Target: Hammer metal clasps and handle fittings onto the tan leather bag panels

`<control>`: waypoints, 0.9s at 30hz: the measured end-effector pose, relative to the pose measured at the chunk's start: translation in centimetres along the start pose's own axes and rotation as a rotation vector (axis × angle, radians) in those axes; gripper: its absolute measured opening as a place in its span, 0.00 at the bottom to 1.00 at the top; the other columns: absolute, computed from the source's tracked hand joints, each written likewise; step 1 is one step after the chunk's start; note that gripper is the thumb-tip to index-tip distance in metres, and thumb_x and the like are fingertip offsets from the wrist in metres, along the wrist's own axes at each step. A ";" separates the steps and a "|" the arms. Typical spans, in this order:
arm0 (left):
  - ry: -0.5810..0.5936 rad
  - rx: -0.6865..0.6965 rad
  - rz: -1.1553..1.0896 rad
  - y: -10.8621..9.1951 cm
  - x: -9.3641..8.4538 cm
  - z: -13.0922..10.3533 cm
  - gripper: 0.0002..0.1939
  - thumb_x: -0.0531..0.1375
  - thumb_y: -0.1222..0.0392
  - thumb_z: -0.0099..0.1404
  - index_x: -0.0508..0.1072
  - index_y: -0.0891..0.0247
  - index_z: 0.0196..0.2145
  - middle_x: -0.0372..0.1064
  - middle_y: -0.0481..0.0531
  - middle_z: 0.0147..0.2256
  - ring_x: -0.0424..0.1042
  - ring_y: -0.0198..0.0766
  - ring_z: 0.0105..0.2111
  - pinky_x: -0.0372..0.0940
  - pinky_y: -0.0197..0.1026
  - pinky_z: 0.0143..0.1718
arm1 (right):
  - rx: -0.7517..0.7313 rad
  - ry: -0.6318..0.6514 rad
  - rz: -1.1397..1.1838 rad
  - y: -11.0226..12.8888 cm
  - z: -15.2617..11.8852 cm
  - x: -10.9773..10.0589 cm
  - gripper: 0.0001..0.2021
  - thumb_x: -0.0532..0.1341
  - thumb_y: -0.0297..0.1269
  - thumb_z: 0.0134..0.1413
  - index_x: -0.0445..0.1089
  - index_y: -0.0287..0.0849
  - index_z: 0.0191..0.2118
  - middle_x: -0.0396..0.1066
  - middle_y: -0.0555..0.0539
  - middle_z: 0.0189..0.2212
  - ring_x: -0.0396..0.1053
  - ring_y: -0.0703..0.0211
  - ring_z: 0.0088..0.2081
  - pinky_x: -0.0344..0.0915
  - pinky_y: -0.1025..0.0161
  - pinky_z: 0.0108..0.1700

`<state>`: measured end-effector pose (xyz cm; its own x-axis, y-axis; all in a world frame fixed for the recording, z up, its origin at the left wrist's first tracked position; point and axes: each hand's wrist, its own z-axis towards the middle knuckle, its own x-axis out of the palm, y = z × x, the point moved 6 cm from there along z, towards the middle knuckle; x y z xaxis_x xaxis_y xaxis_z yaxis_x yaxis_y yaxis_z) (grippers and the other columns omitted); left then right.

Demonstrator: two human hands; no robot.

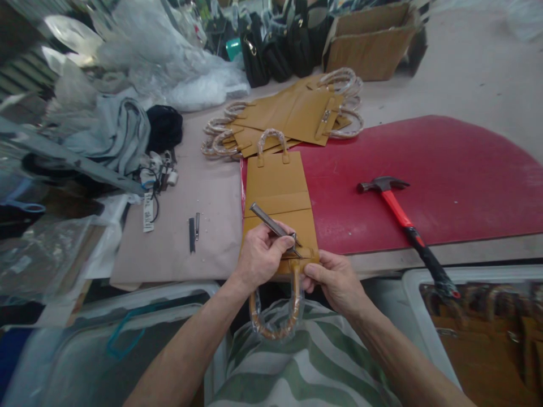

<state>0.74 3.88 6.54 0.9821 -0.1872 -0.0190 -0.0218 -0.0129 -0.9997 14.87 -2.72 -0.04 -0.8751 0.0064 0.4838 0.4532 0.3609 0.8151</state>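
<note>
A tan bag panel [278,183] lies lengthwise before me, creased across the middle, with one plastic-wrapped handle [272,135] at its far end. The other handle [275,333] hangs over the table's front edge toward me. My left hand [265,251] is closed around a grey metal punch [267,219], which slants across the panel; its lower tip is close to a strip near the panel's front edge. My right hand [335,277] pinches the panel's near right corner, thumb on top and fingers partly hidden underneath.
A claw hammer [396,209] lies on the red mat [458,169], its handle past the front edge. Behind are stacked tan panels [288,110], black bags [278,53] and a cardboard box [369,45]. Small metal tools [192,234] lie left. Bins [413,282] flank me.
</note>
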 end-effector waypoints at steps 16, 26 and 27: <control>-0.003 0.114 0.137 0.2 0.4 -0.3 0.06 0.65 0.64 0.60 0.75 0.63 0.37 0.78 0.54 0.38 0.78 0.41 0.38 0.74 0.38 0.38 | 0.003 -0.008 0.035 -0.5 0.9 -0.4 0.16 0.73 0.47 0.45 0.74 0.39 0.29 0.73 0.50 0.21 0.65 0.67 0.19 0.62 0.70 0.22; 0.028 0.229 0.273 0.7 1.1 1.7 0.04 0.62 0.64 0.63 0.74 0.62 0.38 0.77 0.55 0.37 0.77 0.41 0.36 0.72 0.40 0.39 | 0.030 -0.093 -0.013 0.2 2.3 -0.8 0.18 0.72 0.48 0.41 0.70 0.40 0.30 0.72 0.50 0.20 0.66 0.67 0.18 0.64 0.70 0.22; 0.026 0.248 0.299 0.8 1.3 1.9 0.04 0.62 0.64 0.63 0.74 0.63 0.37 0.77 0.55 0.37 0.77 0.41 0.36 0.72 0.40 0.39 | 0.026 -0.102 -0.032 0.4 2.5 -0.9 0.18 0.72 0.49 0.41 0.69 0.40 0.30 0.72 0.50 0.20 0.65 0.67 0.18 0.63 0.70 0.22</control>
<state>2.31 5.52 5.71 0.9341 -0.1717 -0.3130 -0.2576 0.2831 -0.9239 15.39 -0.21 -0.96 -0.9024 0.0892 0.4216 0.4215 0.3864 0.8204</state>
